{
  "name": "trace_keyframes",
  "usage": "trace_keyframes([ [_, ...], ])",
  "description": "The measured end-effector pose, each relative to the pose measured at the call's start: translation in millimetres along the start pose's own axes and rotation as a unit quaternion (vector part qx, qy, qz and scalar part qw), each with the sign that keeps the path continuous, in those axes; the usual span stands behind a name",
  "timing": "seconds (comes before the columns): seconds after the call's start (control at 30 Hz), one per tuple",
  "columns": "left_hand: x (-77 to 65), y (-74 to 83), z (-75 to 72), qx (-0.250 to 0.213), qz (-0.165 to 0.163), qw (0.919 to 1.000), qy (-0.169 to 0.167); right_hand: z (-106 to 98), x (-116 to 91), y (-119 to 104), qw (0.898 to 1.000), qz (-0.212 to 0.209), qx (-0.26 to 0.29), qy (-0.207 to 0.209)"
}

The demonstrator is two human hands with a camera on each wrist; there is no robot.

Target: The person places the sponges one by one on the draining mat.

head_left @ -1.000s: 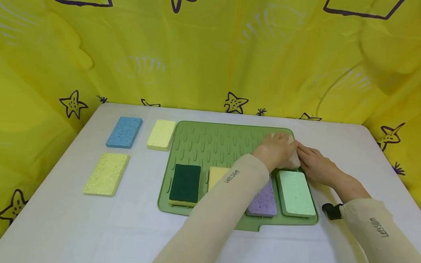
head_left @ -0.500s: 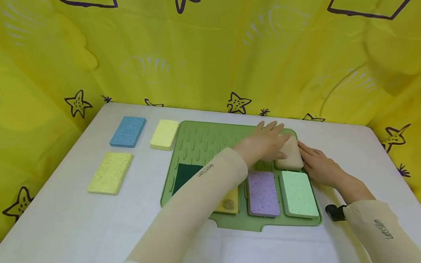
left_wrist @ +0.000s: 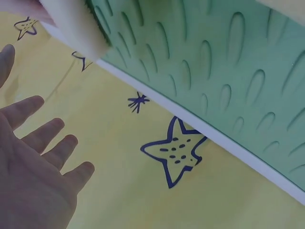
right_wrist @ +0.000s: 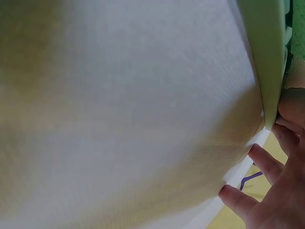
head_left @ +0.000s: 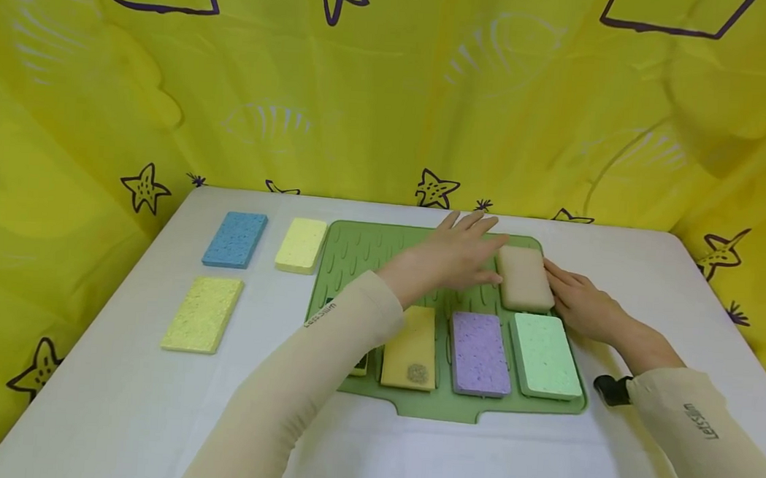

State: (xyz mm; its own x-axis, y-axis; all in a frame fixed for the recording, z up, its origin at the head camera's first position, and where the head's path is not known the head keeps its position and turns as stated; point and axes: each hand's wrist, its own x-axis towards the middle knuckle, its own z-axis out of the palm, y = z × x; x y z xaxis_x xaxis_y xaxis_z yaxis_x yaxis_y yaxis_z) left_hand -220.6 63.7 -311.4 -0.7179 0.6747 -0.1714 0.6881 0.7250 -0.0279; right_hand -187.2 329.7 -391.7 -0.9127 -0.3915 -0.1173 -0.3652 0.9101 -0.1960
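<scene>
A beige sponge (head_left: 526, 279) lies at the back right corner of the green ridged mat (head_left: 436, 406). My left hand (head_left: 459, 252) hovers over the mat just left of that sponge, fingers spread and holding nothing. At the mat's right edge rests my right hand (head_left: 583, 304), its straight fingers beside the beige sponge. Along the mat's front row lie a mint green sponge (head_left: 547, 356), a purple sponge (head_left: 480, 355) and a tan sponge (head_left: 411, 349) with a dark spot. A dark green scouring sponge (head_left: 358, 367) is mostly hidden behind my left forearm.
Left of the mat, a blue sponge (head_left: 235, 239), a small pale yellow sponge (head_left: 300, 246) and a larger yellow sponge (head_left: 203, 314) lie on the white table (head_left: 116, 398). A yellow curtain (head_left: 366, 92) hangs behind the table.
My left hand has let go of the beige sponge and moved left, its fingers spreading. The right hand has stayed at the mat's right edge.
</scene>
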Motion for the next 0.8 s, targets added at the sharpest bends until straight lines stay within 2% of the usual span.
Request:
trace_keyframes([
  [0.17, -10.9, -8.3, -1.4, 0.004, 0.011, 0.9996, 0.024, 1, -1, 1, 1.0, 0.0, 0.002, 0.0],
  [0.4, -27.5, -20.1, 5.8, -0.013, 0.016, 0.9987, 0.046, 1, 0, 1, 1.0, -0.005, 0.001, 0.002],
  [0.63, -41.8, -31.9, 10.4, -0.04, 0.005, 0.998, 0.05, 1, 0, 1, 1.0, -0.002, 0.002, -0.004],
  [0.8, -51.7, -40.8, 14.2, -0.042, 0.001, 0.998, 0.046, 0, 0, 0, 1.0, -0.003, 0.001, 0.0],
])
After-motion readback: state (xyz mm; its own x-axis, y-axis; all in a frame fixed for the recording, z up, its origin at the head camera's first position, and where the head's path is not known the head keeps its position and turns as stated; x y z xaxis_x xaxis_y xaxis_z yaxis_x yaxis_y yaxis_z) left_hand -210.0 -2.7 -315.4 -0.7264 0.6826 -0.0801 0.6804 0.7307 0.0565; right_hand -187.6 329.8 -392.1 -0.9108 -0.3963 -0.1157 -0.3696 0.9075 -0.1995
